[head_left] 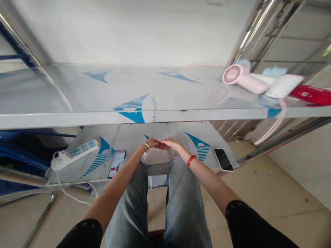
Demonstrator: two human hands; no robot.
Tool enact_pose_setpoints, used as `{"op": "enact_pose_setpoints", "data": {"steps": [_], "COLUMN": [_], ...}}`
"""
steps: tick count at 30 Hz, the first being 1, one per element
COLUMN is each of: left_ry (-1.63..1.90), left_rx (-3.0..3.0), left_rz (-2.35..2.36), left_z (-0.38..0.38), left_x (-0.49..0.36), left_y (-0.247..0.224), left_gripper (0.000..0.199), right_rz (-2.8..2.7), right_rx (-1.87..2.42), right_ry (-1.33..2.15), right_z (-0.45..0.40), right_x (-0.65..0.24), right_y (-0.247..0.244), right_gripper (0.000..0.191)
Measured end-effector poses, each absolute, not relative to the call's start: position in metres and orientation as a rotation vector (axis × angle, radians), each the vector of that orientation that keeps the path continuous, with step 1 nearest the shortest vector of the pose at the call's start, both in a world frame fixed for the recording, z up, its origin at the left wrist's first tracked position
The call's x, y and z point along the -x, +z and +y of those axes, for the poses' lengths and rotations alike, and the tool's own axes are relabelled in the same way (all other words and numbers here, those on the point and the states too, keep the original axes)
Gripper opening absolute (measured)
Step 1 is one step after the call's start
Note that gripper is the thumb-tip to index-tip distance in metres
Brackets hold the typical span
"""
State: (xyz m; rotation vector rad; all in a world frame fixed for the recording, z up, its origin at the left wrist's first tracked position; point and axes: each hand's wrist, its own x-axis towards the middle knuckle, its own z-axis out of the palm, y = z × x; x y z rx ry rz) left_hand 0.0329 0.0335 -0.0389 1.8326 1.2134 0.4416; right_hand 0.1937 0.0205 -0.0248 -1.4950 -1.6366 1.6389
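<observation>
My left hand [152, 142], with a silvery bangle at the wrist, meets my right hand [170, 143] just above a white, soft-looking packet [156, 157]. Fingers of both hands are bent and pressed together at the tips. Whatever lies between them, if anything, is too small to make out. An orange-red bangle [190, 161] circles my right forearm. The packet rests on the lower film-covered shelf [170, 129], close to my knees, and its upper edge is partly hidden by my hands.
A lit phone [117, 164] and a white power strip [77, 154] with cables lie left on the lower shelf. Another phone [223, 159] sits at its right edge. Overhead, the upper shelf [178, 93] holds a pink hair dryer [244, 78] and a red object [314, 95].
</observation>
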Motion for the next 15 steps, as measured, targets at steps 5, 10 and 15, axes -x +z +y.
{"op": "enact_pose_setpoints", "data": {"steps": [5, 10, 15], "left_ry": [0.334, 0.222, 0.143], "left_rx": [-1.884, -2.093, -2.219], "left_rz": [1.258, 1.377, 1.495], "left_z": [0.035, 0.033, 0.026], "left_x": [-0.034, -0.037, -0.040], "left_y": [-0.040, -0.036, -0.035], "left_gripper": [0.025, 0.029, 0.027], "right_rz": [-1.648, -1.650, -1.825], "right_rx": [1.501, 1.568, 1.590], "right_ry": [1.668, 1.675, 1.440], "right_z": [0.016, 0.020, 0.026], "right_x": [-0.197, -0.194, -0.192], "right_y": [-0.026, -0.035, -0.041], "right_gripper": [0.034, 0.034, 0.026]}}
